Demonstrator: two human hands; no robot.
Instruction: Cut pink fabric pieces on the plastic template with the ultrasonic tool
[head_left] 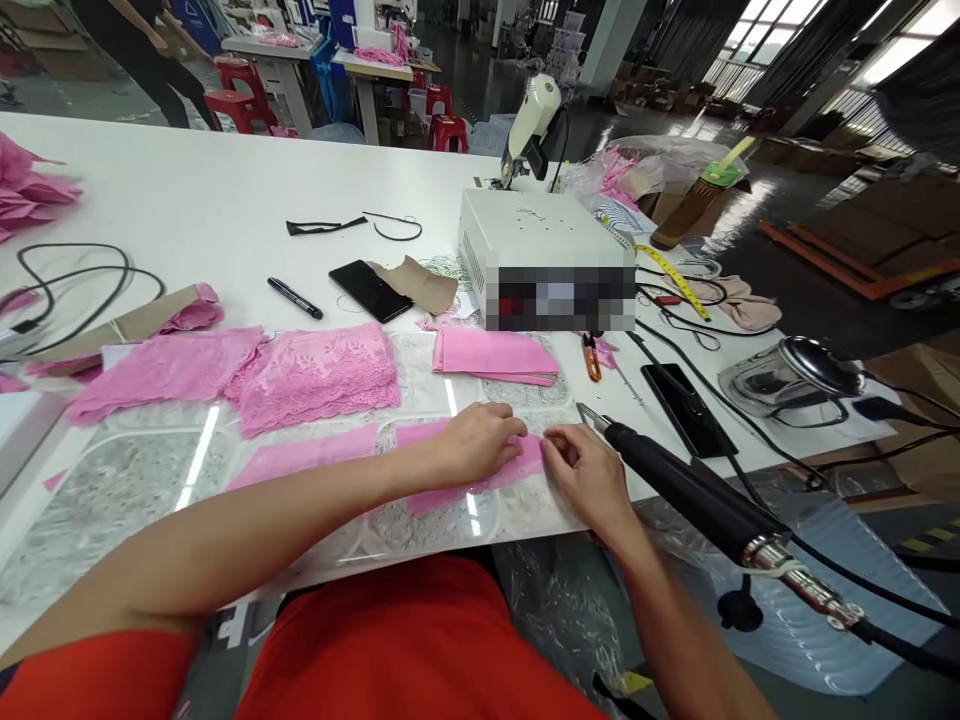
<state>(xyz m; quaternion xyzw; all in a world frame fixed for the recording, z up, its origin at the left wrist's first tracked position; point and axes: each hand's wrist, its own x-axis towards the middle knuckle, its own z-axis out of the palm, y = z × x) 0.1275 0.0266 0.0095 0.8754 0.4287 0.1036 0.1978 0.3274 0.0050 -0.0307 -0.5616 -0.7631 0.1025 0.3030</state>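
A flat pink fabric strip [435,498] lies on the clear mat near the table's front edge. My left hand [487,438] rests on its upper part, fingers curled; whether they pinch the cloth is hidden. At the strip's right end, my right hand [585,468] has thumb and fingertips drawn together on the pink edge. Another pink piece [300,458] lies left of the strip, partly under my left forearm. Folded pink fabric [495,355] sits just behind my hands. Pink lace pieces [322,375] are stacked behind my left forearm.
A black-handled tool [682,490] with a metal tip points at my right hand from the right. Behind stand a grey box [547,235] and a phone [371,290]. Orange snips [592,358], a dark phone [688,410], cables and a lidded glass jar [787,380] lie right.
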